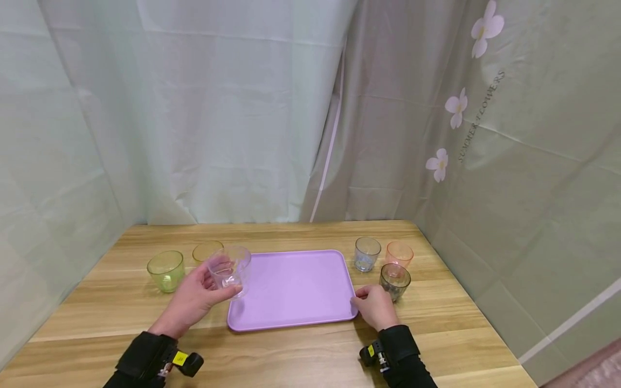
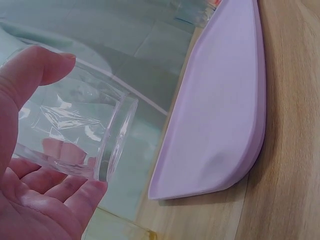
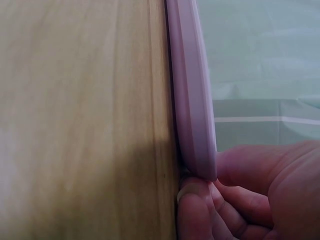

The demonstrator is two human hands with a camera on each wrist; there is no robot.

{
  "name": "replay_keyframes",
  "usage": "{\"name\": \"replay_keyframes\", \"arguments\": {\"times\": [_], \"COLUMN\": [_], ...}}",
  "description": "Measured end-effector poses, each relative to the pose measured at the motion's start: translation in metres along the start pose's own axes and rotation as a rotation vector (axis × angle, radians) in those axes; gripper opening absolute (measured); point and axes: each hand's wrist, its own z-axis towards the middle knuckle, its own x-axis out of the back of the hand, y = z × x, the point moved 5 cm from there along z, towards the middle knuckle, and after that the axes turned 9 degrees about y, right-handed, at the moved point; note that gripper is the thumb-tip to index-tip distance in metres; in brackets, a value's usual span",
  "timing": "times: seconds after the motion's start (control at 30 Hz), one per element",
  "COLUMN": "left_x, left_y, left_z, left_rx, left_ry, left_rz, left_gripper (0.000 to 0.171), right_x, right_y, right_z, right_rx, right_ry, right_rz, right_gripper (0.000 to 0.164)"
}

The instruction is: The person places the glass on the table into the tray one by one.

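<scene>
Clamped round cup (image 1: pixel 230 270), left hand (image 1: pixel 196 298) at left end of tray (image 1: pixel 296 288), right hand (image 1: pixel 375 306) pinching tray's right rim, wood table (image 1: pixel 271 355) beneath, pale curtains (image 1: pixel 242 118) behind, cup clear, tray lilac

**Glossy see-through walls, low-sheen plastic and wood grain**

The tray (image 1: pixel 296 288) looks like smooth, opaque plastic with a soft, satiny sheen. At its left edge, the clear cup (image 1: pixel 228 269) is transparent and shiny, with bright glints on its faceted base; glass or plastic, I cannot tell. Left of the tray, the green cup (image 1: pixel 166 272) and yellow cup (image 1: pixel 207 251) are tinted, see-through and glossy, as are the orange cup (image 1: pixel 400 253) and grey cup (image 1: pixel 395 280) to its right. Beneath the tray, the surface (image 1: pixel 291 355) shows smooth wood grain. Behind it, the curtain (image 1: pixel 242 108) is creased, thin sheeting with a faint sheen.
</scene>
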Motion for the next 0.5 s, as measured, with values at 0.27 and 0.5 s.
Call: {"name": "replay_keyframes", "arguments": {"times": [0.27,0.5], "left_x": [-0.005,-0.0089], "left_y": [0.0021,0.0039], "left_z": [0.0023,0.0028], "left_rx": [-0.009,-0.01], "left_ry": [-0.009,-0.015], "left_rz": [0.005,0.009], "left_gripper": [0.084,0.085], "right_x": [0.0009,0.001], "right_y": [0.0001,-0.0004], "right_z": [-0.0005,0.0003], "right_rx": [-0.014,-0.023], "right_ry": [0.001,-0.006], "right_rz": [-0.004,0.002], "right_gripper": [0.013,0.013]}}
